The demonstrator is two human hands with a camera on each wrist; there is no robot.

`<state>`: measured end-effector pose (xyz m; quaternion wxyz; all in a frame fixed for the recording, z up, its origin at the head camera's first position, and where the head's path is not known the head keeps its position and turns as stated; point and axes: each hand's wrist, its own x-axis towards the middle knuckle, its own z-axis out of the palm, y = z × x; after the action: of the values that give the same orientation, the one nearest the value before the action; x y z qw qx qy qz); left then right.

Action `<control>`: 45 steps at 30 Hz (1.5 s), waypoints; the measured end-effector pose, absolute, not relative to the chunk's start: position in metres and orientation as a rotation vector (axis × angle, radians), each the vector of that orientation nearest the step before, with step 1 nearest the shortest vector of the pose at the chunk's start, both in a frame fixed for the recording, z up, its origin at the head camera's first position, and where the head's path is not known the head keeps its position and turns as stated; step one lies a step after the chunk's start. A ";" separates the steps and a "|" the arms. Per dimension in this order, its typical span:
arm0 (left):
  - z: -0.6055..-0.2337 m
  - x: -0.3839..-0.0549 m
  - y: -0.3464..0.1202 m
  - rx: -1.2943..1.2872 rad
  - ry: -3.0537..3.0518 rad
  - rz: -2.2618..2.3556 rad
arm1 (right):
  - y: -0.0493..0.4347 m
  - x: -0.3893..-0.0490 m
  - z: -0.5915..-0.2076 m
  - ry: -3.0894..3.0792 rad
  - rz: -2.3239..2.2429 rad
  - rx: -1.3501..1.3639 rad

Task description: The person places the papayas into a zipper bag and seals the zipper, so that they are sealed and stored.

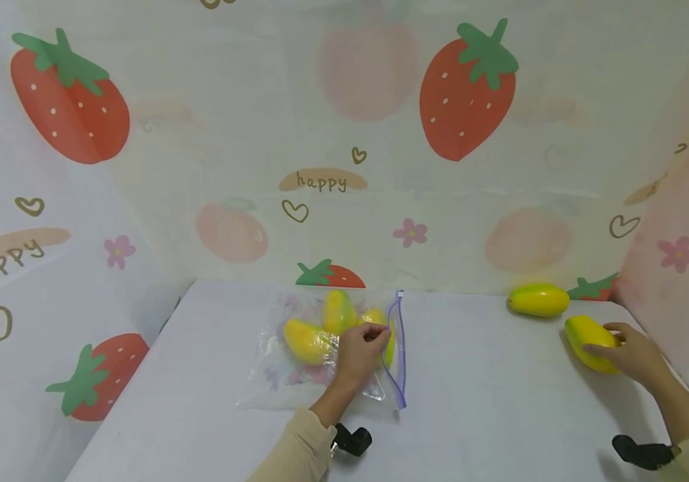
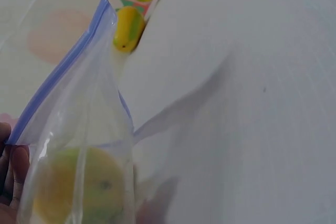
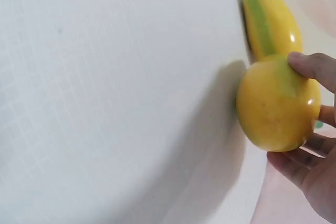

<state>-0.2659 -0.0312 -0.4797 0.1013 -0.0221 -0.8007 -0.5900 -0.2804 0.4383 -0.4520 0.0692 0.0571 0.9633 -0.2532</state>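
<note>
My left hand [image 1: 359,355] pinches the purple zip edge of a clear zip bag [image 1: 260,388], holding its mouth apart on the right side. Several yellow-green mangoes [image 1: 307,341] lie inside the bag, partly hidden by the hand. Over at the right of the table, my right hand [image 1: 636,351] grips another yellow-green mango [image 1: 588,341] between thumb and fingers. In the right wrist view this mango [image 3: 275,103] shows its rounded end, with the thumb on one side and fingers on the other. Behind it lies one more mango [image 1: 539,300], touched by neither hand.
A white cloth covers the table [image 1: 477,402]. Printed curtains with strawberries [image 1: 467,94] stand along the back and both sides, and the rear mango lies close to the back one. Black wrist camera mounts [image 1: 353,440] show below both hands.
</note>
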 end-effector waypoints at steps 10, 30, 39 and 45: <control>-0.483 -0.265 -0.030 -0.076 -2.363 -1.732 | 0.423 -0.270 -0.451 2.886 -0.897 0.125; -0.483 -0.265 -0.030 -0.089 -2.345 -1.745 | 0.375 -0.249 -0.437 2.892 -1.016 -0.046; -0.483 -0.265 -0.030 -0.080 -2.354 -1.742 | 0.354 -0.244 -0.434 2.902 -1.025 -0.115; -0.483 -0.265 -0.029 -0.082 -2.353 -1.754 | 0.340 -0.241 -0.433 2.908 -1.055 -0.177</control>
<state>-0.2653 -0.0293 -0.4826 0.1027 -0.0278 -0.7971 -0.5944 -0.2412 0.3405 -0.4327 0.0216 -0.0573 0.9383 -0.3404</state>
